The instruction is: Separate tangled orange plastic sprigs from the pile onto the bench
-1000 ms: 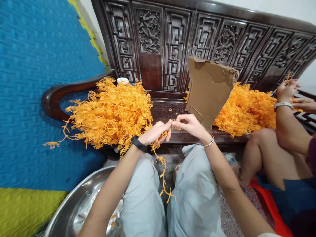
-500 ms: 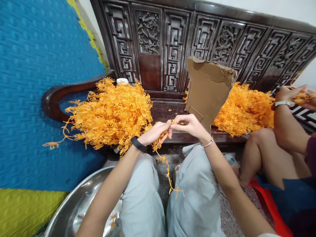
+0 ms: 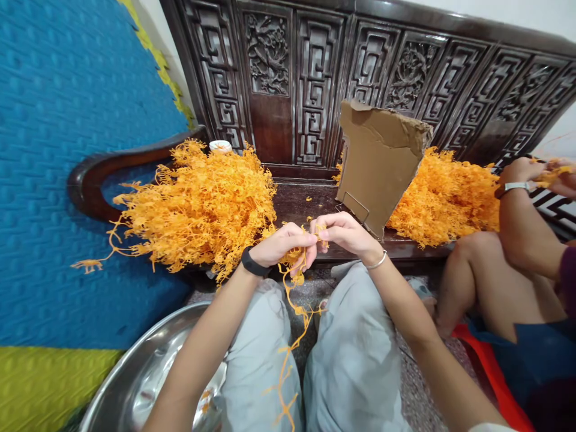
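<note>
My left hand [image 3: 282,245] and my right hand [image 3: 342,231] meet over my knees, both pinching one orange plastic strand [image 3: 294,312] that dangles between my grey trouser legs. A black band sits on my left wrist, a silver bangle on my right. Just left of my hands, a big heap of orange plastic pieces [image 3: 198,207] lies on the dark wooden bench [image 3: 306,201]. A second orange heap [image 3: 445,195] lies to the right, partly behind a torn piece of cardboard [image 3: 380,165] standing on the bench.
A steel basin [image 3: 139,372] sits at lower left beside my leg. Blue and yellow foam mats [image 3: 58,150] cover the left side. Another person sits at right, their hands [image 3: 535,174] holding orange pieces. The carved bench back rises behind.
My hands have drawn closer together and dropped slightly. The dangling strand has swung and now hangs lower between my legs. The other person's hands have shifted right.
</note>
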### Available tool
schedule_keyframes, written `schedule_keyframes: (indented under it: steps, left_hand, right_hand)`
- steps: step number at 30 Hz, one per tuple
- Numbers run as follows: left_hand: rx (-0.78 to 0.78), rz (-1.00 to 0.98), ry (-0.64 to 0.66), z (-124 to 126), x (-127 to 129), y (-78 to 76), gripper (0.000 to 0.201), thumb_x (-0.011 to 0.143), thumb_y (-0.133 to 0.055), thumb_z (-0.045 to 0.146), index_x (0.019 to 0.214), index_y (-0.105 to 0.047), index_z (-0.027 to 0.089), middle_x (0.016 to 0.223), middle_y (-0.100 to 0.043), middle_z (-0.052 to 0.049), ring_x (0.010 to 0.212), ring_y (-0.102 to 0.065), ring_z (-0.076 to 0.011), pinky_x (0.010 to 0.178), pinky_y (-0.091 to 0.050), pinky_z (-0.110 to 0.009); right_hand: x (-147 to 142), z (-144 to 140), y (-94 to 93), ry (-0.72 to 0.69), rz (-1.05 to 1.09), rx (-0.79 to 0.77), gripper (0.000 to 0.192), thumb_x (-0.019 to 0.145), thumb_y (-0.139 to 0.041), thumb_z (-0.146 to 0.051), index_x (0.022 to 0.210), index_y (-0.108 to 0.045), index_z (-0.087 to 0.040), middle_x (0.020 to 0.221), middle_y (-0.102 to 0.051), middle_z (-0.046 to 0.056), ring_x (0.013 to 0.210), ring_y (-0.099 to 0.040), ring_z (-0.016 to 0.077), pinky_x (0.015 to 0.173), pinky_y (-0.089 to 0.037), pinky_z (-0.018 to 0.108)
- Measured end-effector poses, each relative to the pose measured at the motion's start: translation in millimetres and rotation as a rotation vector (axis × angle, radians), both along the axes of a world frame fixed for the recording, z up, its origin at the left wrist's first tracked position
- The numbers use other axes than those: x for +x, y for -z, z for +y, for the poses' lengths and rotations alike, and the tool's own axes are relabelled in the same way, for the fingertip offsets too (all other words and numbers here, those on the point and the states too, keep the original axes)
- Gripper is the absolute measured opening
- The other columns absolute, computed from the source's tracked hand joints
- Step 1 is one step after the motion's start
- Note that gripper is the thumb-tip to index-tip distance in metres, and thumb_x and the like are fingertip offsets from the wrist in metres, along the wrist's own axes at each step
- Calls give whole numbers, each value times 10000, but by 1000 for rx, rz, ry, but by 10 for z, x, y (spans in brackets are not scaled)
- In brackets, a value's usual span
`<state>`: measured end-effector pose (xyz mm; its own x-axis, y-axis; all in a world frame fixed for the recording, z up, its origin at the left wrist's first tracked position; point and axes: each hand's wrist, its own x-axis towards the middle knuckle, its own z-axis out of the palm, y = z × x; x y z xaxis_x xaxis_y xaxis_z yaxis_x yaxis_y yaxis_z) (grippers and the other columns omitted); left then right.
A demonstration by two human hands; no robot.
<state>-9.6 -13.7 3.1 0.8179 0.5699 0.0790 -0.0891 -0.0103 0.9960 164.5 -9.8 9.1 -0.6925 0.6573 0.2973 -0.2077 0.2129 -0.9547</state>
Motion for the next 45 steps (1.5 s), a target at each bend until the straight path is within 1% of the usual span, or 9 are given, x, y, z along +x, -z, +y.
schedule_keyframes:
  steps: [5, 14, 17, 20, 24, 27, 33, 39, 45]
  left_hand:
    - [-41, -226, 65, 1, 80, 47, 449, 752, -539, 387, 401, -610, 116, 295, -468, -37, 263, -440, -109, 380, -378, -249]
    - [-32, -415, 134, 55, 134, 110, 462, 754, -516, 330, 340, -566, 131, 242, -421, -35, 194, -367, -97, 285, -316, -221]
    - [-11, -526, 239, 65, 95, 124, 556, 723, -503, 420, 226, -451, 174, 179, -322, -28, 164, -317, -98, 263, -303, -233]
    - [-19, -512, 123, 43, 70, 100, 585, 707, -463, 458, 189, -369, 205, 160, -258, -20, 165, -289, -95, 272, -299, -249]
    - [-142, -424, -168, 25, 119, 24, 569, 803, -341, 410, 278, -387, 195, 188, -249, -1, 197, -314, -88, 350, -345, -254]
    - [-194, -348, -265, 62, 181, -5, 499, 846, -330, 366, 424, -505, 165, 261, -366, 10, 255, -402, -91, 435, -399, -251]
    - [-320, -130, -398, 166, 223, 43, 387, 843, -376, 379, 693, -624, 123, 481, -617, -39, 459, -593, -149, 529, -464, -257]
    - [-407, -49, -498, 193, 174, 31, 418, 887, -318, 308, 747, -644, 88, 615, -684, -76, 557, -640, -141, 606, -477, -233]
    - [-496, -79, -506, 211, 97, 33, 439, 914, -279, 305, 834, -649, 83, 753, -715, -107, 633, -663, -151, 637, -491, -240]
  right_hand:
    - [-82, -30, -11, -62, 149, -146, 196, 734, -620, -247, 601, -557, -116, 545, -530, -16, 486, -496, 75, 484, -383, 212]
    - [-129, -67, -8, -59, 215, -150, 223, 736, -617, -267, 590, -514, -135, 530, -481, -21, 489, -453, 76, 490, -378, 224]
    - [-73, -40, -69, 52, 368, -162, 350, 749, -581, -314, 528, -345, -179, 502, -344, -55, 453, -359, 67, 492, -382, 231]
    - [57, 29, -127, 295, 405, -91, 367, 750, -565, -359, 555, -304, -190, 546, -329, -46, 491, -349, 77, 548, -413, 248]
    - [224, 257, -30, 521, 236, 93, 267, 756, -575, -383, 651, -420, -192, 676, -474, -11, 629, -481, 102, 688, -451, 279]
    - [275, 558, 182, 584, -78, 195, 221, 761, -583, -358, 691, -488, -170, 679, -539, -2, 650, -526, 103, 690, -449, 258]
    - [277, 1067, 573, 857, -588, 82, 156, 730, -566, -176, 624, -452, -162, 559, -557, -22, 509, -531, 74, 543, -424, 191]
    - [279, 1271, 810, 925, -722, 31, 165, 669, -603, -96, 583, -474, -152, 433, -523, -42, 425, -494, 67, 511, -413, 185]
    - [326, 1407, 996, 965, -780, -5, 150, 610, -649, -63, 525, -543, -124, 376, -501, -35, 413, -478, 67, 539, -419, 190]
